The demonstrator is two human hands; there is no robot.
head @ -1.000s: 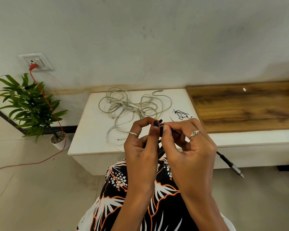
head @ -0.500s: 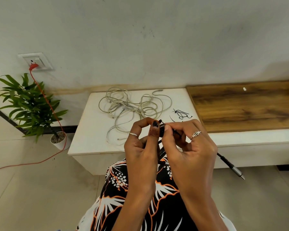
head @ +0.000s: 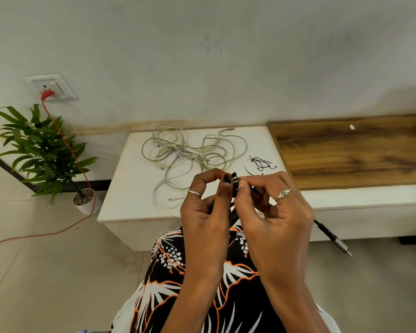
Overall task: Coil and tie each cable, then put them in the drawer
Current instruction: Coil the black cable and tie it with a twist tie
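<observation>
Both hands meet in front of the white cabinet (head: 135, 188). My left hand (head: 207, 212) grips a coiled black cable (head: 234, 188), mostly hidden between the fingers. My right hand (head: 269, 212) pinches a thin black tie (head: 255, 189) against that coil. The cable's metal plug end (head: 339, 243) hangs out to the right below my right hand. A tangle of grey-white cables (head: 190, 155) lies on the cabinet top beyond my hands. Several loose black ties (head: 262, 163) lie to the right of the tangle.
A wooden top (head: 358, 150) adjoins the cabinet on the right. A potted plant (head: 41, 152) stands on the floor at left. A red cord (head: 67, 145) runs from a wall socket (head: 51, 86) down across the floor.
My hands have stayed nearly in place, with small finger movements around the tie. The hanging plug end has sunk slightly.
</observation>
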